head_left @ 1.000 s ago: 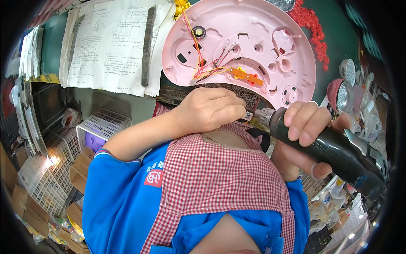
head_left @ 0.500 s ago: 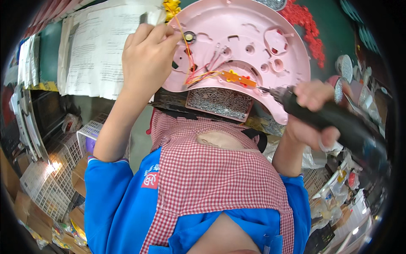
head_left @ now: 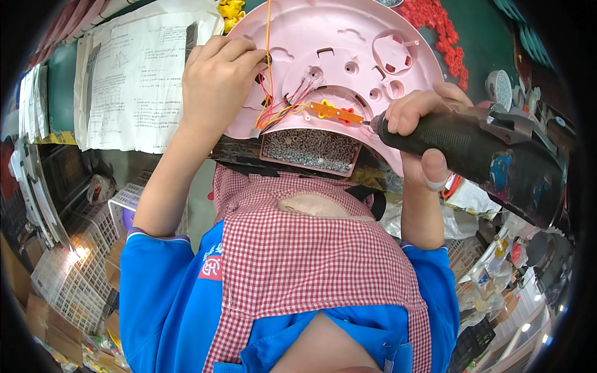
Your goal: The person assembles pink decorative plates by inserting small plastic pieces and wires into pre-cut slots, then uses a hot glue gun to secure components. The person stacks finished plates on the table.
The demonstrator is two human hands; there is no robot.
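Screw-driving on the pink plastic housing [head_left: 348, 43]: right hand [head_left: 423, 133] grips the electric screwdriver [head_left: 472, 149] (bit at the orange piece [head_left: 333, 112]), left hand [head_left: 217, 78] pinches wires [head_left: 273, 112]; next needs steady downward pressure.

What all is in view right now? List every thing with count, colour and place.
Round plastic shell: one, pink, top centre on the bench.
Wires: a few, red and yellow, running across the shell's left part.
Orange strip: one, with a red piece on it, at the shell's lower middle.
Screw tray: one, pink rim, full of grey screws, just below the shell.
Power screwdriver: one, black, right, tip at the orange strip.
Paper sheets: several, white, upper left.
Small red parts: a heap, upper right.
Wire baskets: several, white, lower left.
Apron: one, red-and-white check, centre.
Left hand: on the shell's left edge, at the wires.
Right hand: grip around the screwdriver.
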